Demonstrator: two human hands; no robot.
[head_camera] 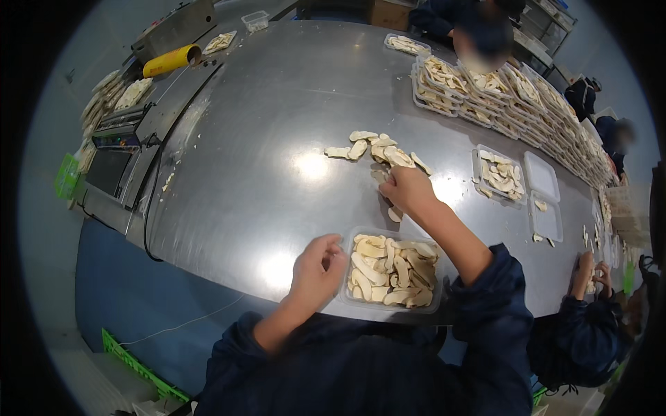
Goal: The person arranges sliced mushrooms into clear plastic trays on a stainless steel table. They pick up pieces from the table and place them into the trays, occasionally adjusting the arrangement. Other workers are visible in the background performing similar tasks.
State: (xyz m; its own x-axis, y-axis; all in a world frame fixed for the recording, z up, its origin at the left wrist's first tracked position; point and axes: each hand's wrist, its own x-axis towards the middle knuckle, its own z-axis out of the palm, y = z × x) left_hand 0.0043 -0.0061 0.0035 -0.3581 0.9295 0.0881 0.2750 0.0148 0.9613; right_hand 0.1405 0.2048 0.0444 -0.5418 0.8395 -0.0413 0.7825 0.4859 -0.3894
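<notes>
Directly before me, at the table's near edge, a clear plastic tray is filled with dried mushroom slices. My left hand is at the tray's left rim, fingers loosely curled, with a gap between thumb and forefinger and nothing visible in it. Beyond the tray, my right hand reaches down among loose mushroom slices. One slice lies at its fingertips; whether they pinch it is hidden. Another slice shows just below that hand.
Stacked filled trays line the far right. A part-filled tray and white lids stand nearer. A co-worker's hands work at right; another person is opposite. A wrapping machine and yellow tube are at left.
</notes>
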